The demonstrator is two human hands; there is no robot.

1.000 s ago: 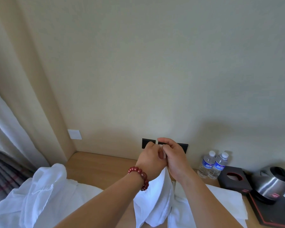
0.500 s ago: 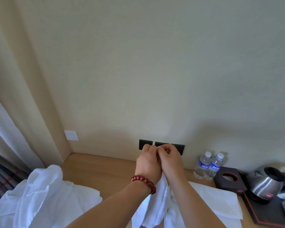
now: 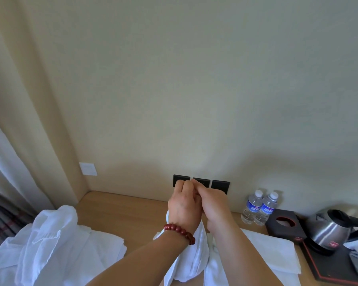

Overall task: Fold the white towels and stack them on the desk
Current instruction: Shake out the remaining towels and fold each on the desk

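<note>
**towelguy:** Two hands, one towel, basically. Left hand (image 3: 184, 205) (the one with the red bead bracelet (image 3: 180, 232)) and right hand (image 3: 212, 203) are knuckle to knuckle up in the air, both with fingers curled, pinching the top edge of the limp white cloth towel (image 3: 191, 256). So both are clamped on the same piece, nothing let go.

**foldnerd:** Which way does it hang from the grip?

**towelguy:** Straight down. Its long axis runs vertical, from the pinch toward the near edge of the light wooden desk (image 3: 122, 211), and the bottom drops out of view, so I can't say if it touches the desk. It hangs over the middle of the desk, between the crumpled heap of white towels (image 3: 50, 244) at the left edge and a flat white folded towel (image 3: 277, 252) lying toward the right.

**foldnerd:** So which hand is closer to the stack?

**towelguy:** Right one, I'd say. The flat towel sits just beside and below that forearm. My guess is the hanging one needs to be laid flat before it goes anywhere, and the two clear water bottles (image 3: 258, 207) and steel electric kettle (image 3: 335, 230) at the far right corner leave little room there.
</note>
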